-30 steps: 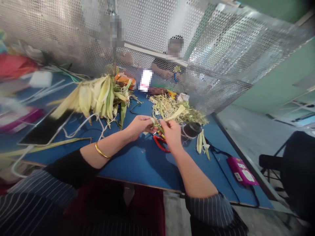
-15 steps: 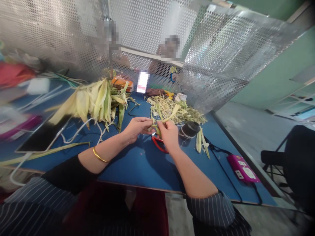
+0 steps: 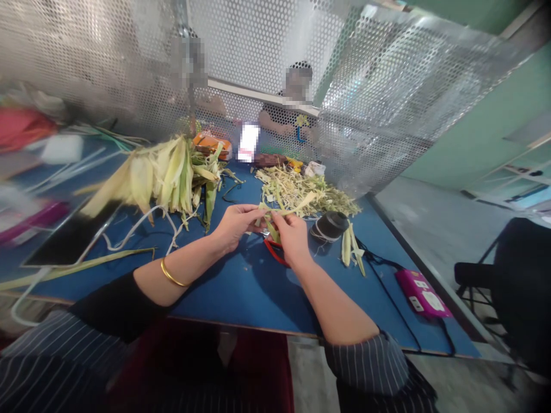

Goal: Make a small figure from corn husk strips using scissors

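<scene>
My left hand (image 3: 238, 225) and my right hand (image 3: 293, 235) meet over the middle of the blue table (image 3: 241, 287). Between their pinched fingertips is a strip of pale green corn husk (image 3: 272, 230), with loose ends hanging down and sticking out to the right. Just beneath lie scissors with red handles (image 3: 275, 252), partly covered by my right hand. A dark spool of thread (image 3: 330, 226) stands to the right of that hand. Behind my hands spreads a heap of shredded husk (image 3: 297, 186). A large bundle of corn husks (image 3: 161, 178) rests to the left.
A tablet (image 3: 73, 238) with a white cable (image 3: 140, 232) lies at the left. A lit phone (image 3: 248, 142) leans at the back before a perforated metal screen (image 3: 370, 97); people sit beyond it. A magenta packet (image 3: 422, 293) and black cord (image 3: 390, 292) are at the right.
The husk strip has shifted slightly between my fingertips, and more of its lower end shows. Both hands stay together in nearly the same place; the whole view has moved a little.
</scene>
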